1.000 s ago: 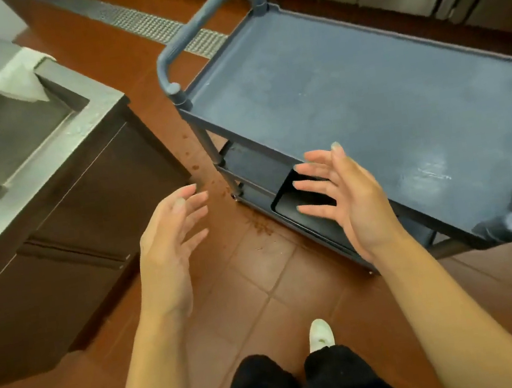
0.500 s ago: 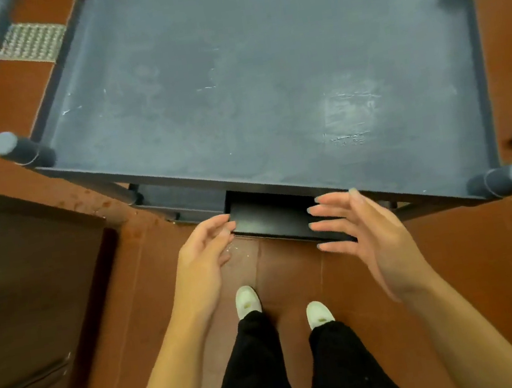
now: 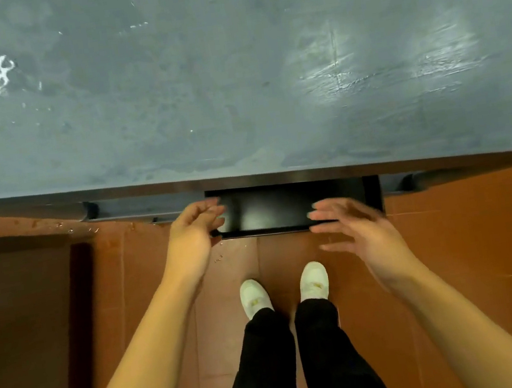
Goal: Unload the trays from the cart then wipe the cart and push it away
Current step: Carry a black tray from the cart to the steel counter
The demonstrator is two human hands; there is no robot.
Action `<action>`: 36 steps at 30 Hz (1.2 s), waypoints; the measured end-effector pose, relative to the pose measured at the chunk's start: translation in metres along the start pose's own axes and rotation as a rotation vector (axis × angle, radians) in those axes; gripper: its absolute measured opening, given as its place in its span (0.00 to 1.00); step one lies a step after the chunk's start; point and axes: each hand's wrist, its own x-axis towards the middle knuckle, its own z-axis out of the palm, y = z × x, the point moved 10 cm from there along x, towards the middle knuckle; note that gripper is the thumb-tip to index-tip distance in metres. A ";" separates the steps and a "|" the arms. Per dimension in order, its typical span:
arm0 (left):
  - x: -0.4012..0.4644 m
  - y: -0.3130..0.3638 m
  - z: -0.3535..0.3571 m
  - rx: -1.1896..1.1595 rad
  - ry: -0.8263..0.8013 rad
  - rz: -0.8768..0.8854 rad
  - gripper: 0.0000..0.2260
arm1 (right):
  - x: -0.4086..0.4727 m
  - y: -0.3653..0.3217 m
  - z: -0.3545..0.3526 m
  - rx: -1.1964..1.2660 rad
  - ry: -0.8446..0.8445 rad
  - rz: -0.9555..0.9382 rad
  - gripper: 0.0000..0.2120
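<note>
Fingers (image 3: 214, 211) of both hands spread, loose, gripping nothing. Grey cart (image 3: 230, 66) top fills 12 o'clock; black tray (image 3: 270, 208) juts from lower shelf beneath. Left hand (image 3: 193, 235) at tray's 9 o'clock corner, right hand (image 3: 356, 229) at 3 o'clock.

Matt grey plastic cart (image 3: 232, 82), glossy black tray (image 3: 282, 206), tiled floor (image 3: 467, 230).

One cart (image 3: 232, 82), one black tray (image 3: 286, 206), two hands, two white shoes.
</note>
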 end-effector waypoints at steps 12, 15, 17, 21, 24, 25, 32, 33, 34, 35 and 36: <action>0.071 -0.032 0.019 0.030 0.015 -0.007 0.08 | 0.083 0.038 -0.054 -0.096 0.058 0.015 0.19; 0.078 -0.035 0.014 0.015 0.043 -0.013 0.08 | 0.090 0.041 -0.067 -0.108 0.105 0.035 0.17; 0.085 -0.039 0.004 0.015 0.087 -0.005 0.08 | 0.094 0.042 -0.078 -0.100 0.140 0.042 0.16; 0.089 -0.051 -0.010 0.062 0.169 0.014 0.08 | 0.100 0.056 -0.100 -0.056 0.231 0.089 0.13; 0.088 -0.071 -0.016 0.083 0.202 -0.005 0.07 | 0.101 0.069 -0.115 -0.056 0.315 0.097 0.08; 0.088 -0.075 -0.018 0.071 0.211 -0.006 0.06 | 0.102 0.071 -0.120 -0.067 0.349 0.081 0.07; 0.100 -0.090 -0.023 0.025 0.190 -0.081 0.10 | 0.092 0.064 -0.156 0.011 0.578 0.070 0.14; 0.103 -0.088 -0.020 0.023 0.178 -0.087 0.09 | 0.095 0.066 -0.159 0.026 0.583 0.090 0.15; 0.105 -0.087 -0.018 0.021 0.168 -0.092 0.09 | 0.095 0.068 -0.158 0.043 0.572 0.126 0.15; 0.106 -0.085 -0.016 0.021 0.163 -0.097 0.09 | 0.096 0.071 -0.157 0.066 0.563 0.149 0.15; 0.108 -0.084 -0.013 0.025 0.163 -0.097 0.09 | 0.096 0.072 -0.156 0.105 0.554 0.165 0.15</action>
